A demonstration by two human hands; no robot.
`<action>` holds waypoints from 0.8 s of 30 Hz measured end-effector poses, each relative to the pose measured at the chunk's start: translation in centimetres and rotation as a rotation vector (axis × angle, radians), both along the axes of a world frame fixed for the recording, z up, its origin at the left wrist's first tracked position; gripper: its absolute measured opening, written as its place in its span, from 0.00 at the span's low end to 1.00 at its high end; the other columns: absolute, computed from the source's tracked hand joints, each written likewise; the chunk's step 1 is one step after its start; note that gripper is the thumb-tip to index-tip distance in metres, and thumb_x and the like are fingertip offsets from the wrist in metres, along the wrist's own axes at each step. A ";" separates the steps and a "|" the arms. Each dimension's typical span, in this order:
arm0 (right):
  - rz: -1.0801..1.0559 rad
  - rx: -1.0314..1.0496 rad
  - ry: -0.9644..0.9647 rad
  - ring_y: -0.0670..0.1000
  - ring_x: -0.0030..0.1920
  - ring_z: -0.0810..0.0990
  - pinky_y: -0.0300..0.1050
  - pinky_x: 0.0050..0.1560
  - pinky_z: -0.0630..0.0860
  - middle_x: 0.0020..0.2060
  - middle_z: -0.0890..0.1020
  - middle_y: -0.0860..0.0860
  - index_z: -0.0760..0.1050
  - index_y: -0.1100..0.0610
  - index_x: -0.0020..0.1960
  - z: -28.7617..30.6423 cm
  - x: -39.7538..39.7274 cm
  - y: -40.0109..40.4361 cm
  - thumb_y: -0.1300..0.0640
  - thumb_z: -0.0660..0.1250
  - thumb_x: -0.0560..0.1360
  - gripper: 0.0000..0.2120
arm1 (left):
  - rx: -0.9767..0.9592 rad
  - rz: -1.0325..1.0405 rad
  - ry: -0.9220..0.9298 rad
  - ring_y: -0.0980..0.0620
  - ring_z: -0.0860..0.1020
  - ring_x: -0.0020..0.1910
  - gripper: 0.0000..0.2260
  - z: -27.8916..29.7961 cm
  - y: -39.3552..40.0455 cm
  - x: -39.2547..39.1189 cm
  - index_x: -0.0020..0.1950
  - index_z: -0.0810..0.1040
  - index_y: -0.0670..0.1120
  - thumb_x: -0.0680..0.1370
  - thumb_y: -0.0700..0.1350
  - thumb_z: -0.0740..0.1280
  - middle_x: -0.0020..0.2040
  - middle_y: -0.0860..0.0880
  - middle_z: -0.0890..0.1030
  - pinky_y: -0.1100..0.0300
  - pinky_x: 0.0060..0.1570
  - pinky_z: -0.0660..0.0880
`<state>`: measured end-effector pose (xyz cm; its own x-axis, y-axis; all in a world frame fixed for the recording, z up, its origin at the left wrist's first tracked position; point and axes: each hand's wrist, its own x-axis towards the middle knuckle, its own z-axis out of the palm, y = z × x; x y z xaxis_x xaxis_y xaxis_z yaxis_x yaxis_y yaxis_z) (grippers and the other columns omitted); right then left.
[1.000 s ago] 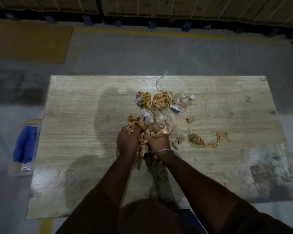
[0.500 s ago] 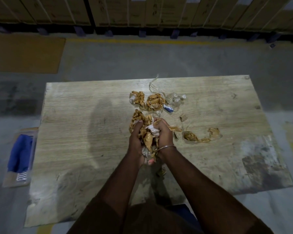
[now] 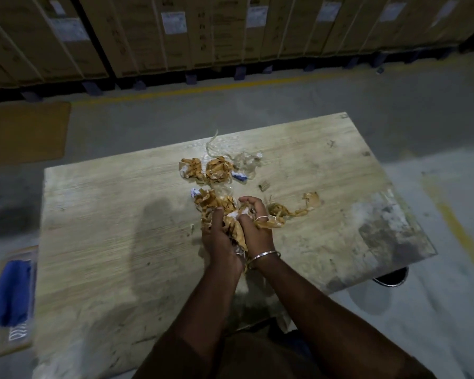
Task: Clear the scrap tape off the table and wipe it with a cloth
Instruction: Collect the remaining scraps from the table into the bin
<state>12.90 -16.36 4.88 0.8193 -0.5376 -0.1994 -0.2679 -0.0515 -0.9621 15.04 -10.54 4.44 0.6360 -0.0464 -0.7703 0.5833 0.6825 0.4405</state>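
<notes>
The palms of both hands are hidden by the wad of scrap tape (image 3: 225, 214) pressed between them, and the near end of the wad is lost in shadow between the wrists. The left hand (image 3: 220, 236) and the right hand (image 3: 255, 228) are drawn together over the middle of the table (image 3: 107, 220), fingers curled round the brown crumpled tape. A metal bangle (image 3: 263, 254) circles the right wrist. More tape lies loose on the table: two brown clumps (image 3: 205, 169) beyond the hands, a clear crinkled piece (image 3: 248, 161) beside them, and a twisted brown strip (image 3: 293, 209) just right of the right hand. A blue cloth (image 3: 11, 291) lies on the floor left of the table, blurred. A dark round container (image 3: 391, 279) peeks from under the table's right corner, its contents hidden. Strapped cartons (image 3: 216, 31) line the far wall.
</notes>
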 end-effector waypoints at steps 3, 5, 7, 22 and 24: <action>-0.130 0.147 -0.010 0.56 0.55 0.83 0.54 0.55 0.80 0.55 0.84 0.55 0.78 0.50 0.57 1.4 -1.9 -2.0 0.58 0.64 0.72 0.15 | 0.001 -0.041 -0.025 0.42 0.88 0.44 0.16 1.2 -2.3 -1.5 0.64 0.81 0.37 0.80 0.45 0.72 0.55 0.38 0.87 0.56 0.35 0.83; -0.194 0.198 -0.025 0.59 0.49 0.85 0.56 0.49 0.81 0.49 0.86 0.58 0.79 0.50 0.56 2.2 -3.0 -3.5 0.59 0.65 0.72 0.13 | 0.012 -0.058 -0.050 0.39 0.87 0.49 0.22 1.6 -3.9 -2.3 0.66 0.80 0.36 0.77 0.47 0.75 0.58 0.37 0.86 0.54 0.39 0.83; -0.256 0.266 -0.078 0.56 0.40 0.83 0.51 0.41 0.79 0.42 0.85 0.57 0.78 0.55 0.56 3.0 -4.4 -5.3 0.64 0.65 0.75 0.12 | 0.027 -0.068 -0.067 0.40 0.86 0.44 0.22 2.1 -6.0 -3.2 0.65 0.80 0.33 0.76 0.45 0.75 0.57 0.36 0.86 0.54 0.38 0.82; -0.543 0.438 -0.232 0.58 0.44 0.83 0.51 0.45 0.79 0.44 0.84 0.60 0.79 0.58 0.57 4.2 -25.1 -27.5 0.60 0.66 0.71 0.14 | -0.072 -0.372 -0.174 0.31 0.83 0.58 0.26 3.1 -29.2 -22.4 0.66 0.79 0.31 0.72 0.43 0.75 0.63 0.30 0.82 0.35 0.58 0.82; -0.593 0.456 -0.249 0.57 0.44 0.84 0.48 0.44 0.81 0.44 0.85 0.60 0.80 0.55 0.55 4.6 -27.8 -30.3 0.58 0.66 0.69 0.15 | -0.118 -0.440 -0.187 0.30 0.82 0.61 0.28 3.2 -32.3 -25.1 0.67 0.78 0.31 0.71 0.44 0.76 0.64 0.30 0.81 0.32 0.62 0.79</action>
<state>-14.91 -46.62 9.51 0.4706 -0.8082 -0.3539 0.0992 0.4470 -0.8890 -10.10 -42.82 7.64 0.6630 -0.4216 -0.6186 0.7460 0.4401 0.4997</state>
